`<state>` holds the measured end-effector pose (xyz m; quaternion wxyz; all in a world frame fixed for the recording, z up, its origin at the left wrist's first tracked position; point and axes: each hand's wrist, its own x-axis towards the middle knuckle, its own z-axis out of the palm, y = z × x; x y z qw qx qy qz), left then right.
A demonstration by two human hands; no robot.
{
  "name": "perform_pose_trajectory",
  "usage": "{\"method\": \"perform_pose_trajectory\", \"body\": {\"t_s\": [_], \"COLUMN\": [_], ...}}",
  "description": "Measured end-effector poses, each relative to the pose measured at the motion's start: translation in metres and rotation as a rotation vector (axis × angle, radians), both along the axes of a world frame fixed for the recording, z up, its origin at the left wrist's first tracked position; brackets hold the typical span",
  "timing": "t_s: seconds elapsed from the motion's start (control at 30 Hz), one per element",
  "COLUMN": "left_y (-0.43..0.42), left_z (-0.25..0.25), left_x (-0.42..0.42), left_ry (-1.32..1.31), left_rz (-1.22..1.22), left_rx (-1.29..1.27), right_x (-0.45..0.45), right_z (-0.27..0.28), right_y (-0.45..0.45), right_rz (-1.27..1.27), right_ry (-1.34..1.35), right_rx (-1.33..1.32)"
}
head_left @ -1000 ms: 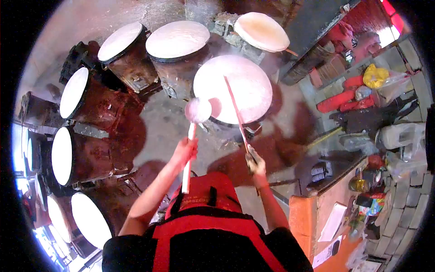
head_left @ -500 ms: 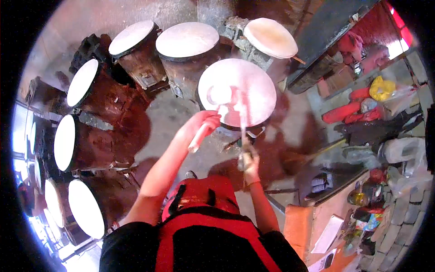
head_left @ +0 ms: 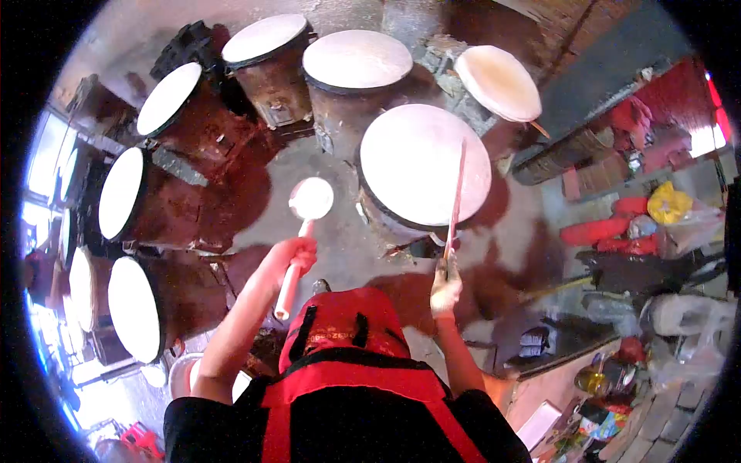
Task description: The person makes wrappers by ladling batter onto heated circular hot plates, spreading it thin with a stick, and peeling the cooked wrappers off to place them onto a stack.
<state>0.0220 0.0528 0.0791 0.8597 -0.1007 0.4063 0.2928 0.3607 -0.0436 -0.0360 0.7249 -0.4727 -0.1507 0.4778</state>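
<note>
My left hand is closed around the pale handle of a round ladle, whose bowl hangs over the floor left of the nearest stove. My right hand is closed on a long thin stick. The stick's far end lies over the large white round surface of that stove, near its right side. What covers the surface is too bright to make out.
More round-topped drum stoves curve from the back to the left. A tan round sheet lies at the back right. Red and yellow bags, bottles and a low table are on the right.
The ladle went over the nearest stove's top, then moved back left off it. The stick has shifted right across the surface. The view has turned, so the stoves appear farther right.
</note>
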Motion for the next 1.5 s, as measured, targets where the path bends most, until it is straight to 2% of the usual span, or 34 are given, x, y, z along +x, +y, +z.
{"method": "perform_pose_trajectory", "body": {"t_s": [0.07, 0.13, 0.17, 0.2, 0.27, 0.33, 0.4, 0.43, 0.47, 0.5, 0.57, 0.6, 0.63, 0.7, 0.77, 0.83, 0.87, 0.9, 0.97, 1.0, 1.03, 1.13, 1.4, 1.5], "left_y": [-0.035, -0.075, -0.097, -0.116, -0.154, -0.195, -0.225, -0.240, -0.257, -0.272, -0.290, -0.302, -0.316, -0.336, -0.350, -0.364, -0.372, -0.379, -0.386, -0.391, -0.392, -0.392, -0.377, -0.366], "left_z": [-0.006, -0.011, -0.014, -0.005, -0.019, -0.020, -0.014, -0.010, -0.018, -0.027, -0.029, -0.031, -0.042, -0.057, -0.062, -0.061, -0.059, -0.064, -0.058, -0.055, -0.053, -0.059, -0.061, -0.067], "left_x": [-0.020, -0.038, -0.046, -0.050, -0.065, -0.077, -0.089, -0.095, -0.102, -0.111, -0.130, -0.143, -0.156, -0.182, -0.195, -0.218, -0.225, -0.228, -0.232, -0.236, -0.239, -0.237, -0.241, -0.245], "left_ry": [0.029, 0.059, 0.077, -0.006, -0.051, -0.144, -0.152, -0.109, -0.076, -0.037, -0.014, -0.003, -0.029, 0.084, 0.017, -0.061, -0.144, -0.097, -0.084, -0.089, -0.083, -0.156, -0.354, -0.449], "left_rz": [0.113, 0.221, 0.309, 0.453, 0.674, 0.890, 1.129, 1.212, 1.303, 1.392, 1.566, 1.645, 1.722, 1.848, 1.984, 2.112, 2.137, 2.145, 2.206, 2.238, 2.269, 2.392, 2.652, 2.704], "left_rx": [-0.016, -0.070, -0.099, -0.162, -0.172, -0.122, -0.149, -0.121, -0.078, -0.034, -0.060, -0.077, -0.039, -0.090, -0.083, -0.083, -0.077, -0.072, -0.078, -0.026, -0.040, 0.012, 0.007, 0.172], "right_x": [-0.007, -0.023, -0.040, -0.054, -0.096, -0.138, -0.187, -0.214, -0.245, -0.275, -0.347, -0.394, -0.436, -0.512, -0.577, -0.645, -0.671, -0.692, -0.733, -0.748, -0.762, -0.785, -0.810, -0.824], "right_z": [-0.004, -0.004, 0.022, 0.015, 0.029, 0.016, 0.022, 0.005, -0.010, -0.025, 0.030, 0.064, 0.055, 0.026, 0.045, 0.045, 0.048, 0.051, 0.039, 0.044, 0.040, 0.045, 0.049, 0.036], "right_y": [-0.008, -0.010, 0.000, 0.013, 0.044, 0.079, 0.112, 0.132, 0.140, 0.147, 0.132, 0.118, 0.110, 0.094, 0.063, 0.025, 0.006, -0.010, -0.028, -0.032, -0.029, -0.014, 0.003, 0.007], "right_rz": [0.135, 0.480, 0.650, 0.672, 0.775, 0.931, 1.160, 1.168, 1.458, 1.452, 1.330, 1.595, 1.546, 1.430, 1.496, 1.683, 1.661, 1.640, 1.640, 1.553, 1.569, 1.715, 1.700, 1.772], "right_ry": [-0.096, -0.698, -1.088, -0.442, -1.138, -0.837, -0.281, 0.305, -0.354, -1.064, -1.572, -1.508, -1.556, -1.634, -1.738, -1.772, -1.737, -1.704, -1.843, -1.793, -1.724, -1.677, -1.416, -1.167], "right_rx": [-0.078, -0.151, -0.037, -0.062, 0.192, 0.198, -0.103, -0.470, -0.123, 0.248, 0.863, 0.849, 0.991, 1.268, 1.383, 1.444, 1.497, 1.548, 1.674, 1.819, 1.871, 1.893, 2.215, 2.326]}}
